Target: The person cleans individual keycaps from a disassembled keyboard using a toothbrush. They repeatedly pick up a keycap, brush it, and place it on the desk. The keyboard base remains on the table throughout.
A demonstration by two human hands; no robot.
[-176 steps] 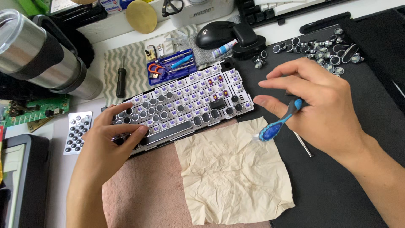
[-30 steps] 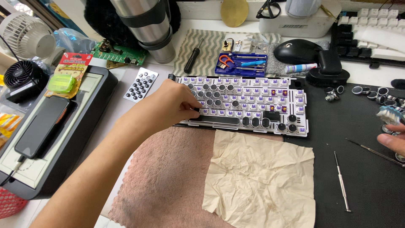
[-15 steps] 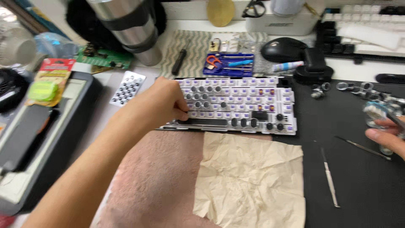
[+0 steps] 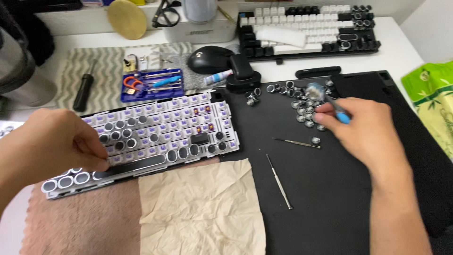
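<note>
Head view, single frame, items listed from the hands outward.

Right hand (image 4: 365, 130): right of centre, fingers pinched together on a blue-handled tool (image 4: 340, 114) whose tip carries or touches one round keycap (image 4: 313, 89). Risk: the cap looks only lightly held; a tilt or jolt could drop it among the others.

Loose round keycaps (image 4: 302, 111): a cluster just under and left of that hand, on the black desk mat (image 4: 330, 198). Risk: a sweep of the wrist could scatter them toward the mat edge.

Left hand (image 4: 49, 144): left edge of the frame, fingers curled down onto the lower left part of the stripped keyboard (image 4: 155, 137); whether they grip a part cannot be told. The board lies slanted across the centre left, with many bare purple switches and a few caps fitted. Risk: pressing on one corner could rock the board or bend an exposed switch stem.

Two thin metal picks (image 4: 279, 182): lower centre and centre of the mat, near the right forearm. Risk: the arm could roll or catch them.

Crumpled tan paper (image 4: 203, 208) and pink cloth (image 4: 85, 222): bottom of the frame, under the board's near edge; the board could slide on them.

Blue tool tray (image 4: 151, 85), black mouse (image 4: 207, 60), second keyboard (image 4: 306, 30): upper frame, well apart from both hands.
</note>
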